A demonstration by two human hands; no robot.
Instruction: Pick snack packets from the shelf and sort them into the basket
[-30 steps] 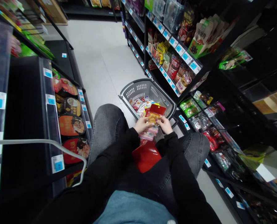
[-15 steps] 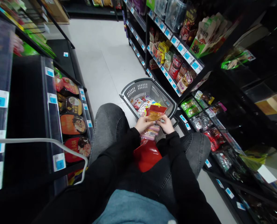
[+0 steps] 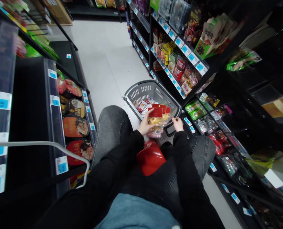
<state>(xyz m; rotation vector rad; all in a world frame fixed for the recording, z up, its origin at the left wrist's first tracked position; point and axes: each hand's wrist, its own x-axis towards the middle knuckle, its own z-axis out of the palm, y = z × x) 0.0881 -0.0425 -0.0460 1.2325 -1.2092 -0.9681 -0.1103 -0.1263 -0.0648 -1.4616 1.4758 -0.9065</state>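
Note:
My left hand [image 3: 145,126] is closed on the left side of several snack packets [image 3: 155,121], clear with red tops and yellow contents. They are held over the near rim of a grey shopping basket [image 3: 141,86]. More small packets [image 3: 141,106] lie inside it. Just right of the held packets, my right hand [image 3: 178,124] is apart from them, its fingers loosely bent and the thumb apart, with nothing visible in it. A glossy red item [image 3: 151,159] lies between my thighs, below the packets; its kind is unclear.
On the left, a shelf holds round-ended food packs [image 3: 75,127], and a pale cable [image 3: 48,144] crosses in front of it. A black shelf with bagged snacks [image 3: 180,67] runs along the right, close to the basket. Pale floor tiles [image 3: 97,54] stretch ahead.
My right hand has let go of the packets and moved right. The packets have spread out and tilted in my left hand, showing more red tops. The basket is still.

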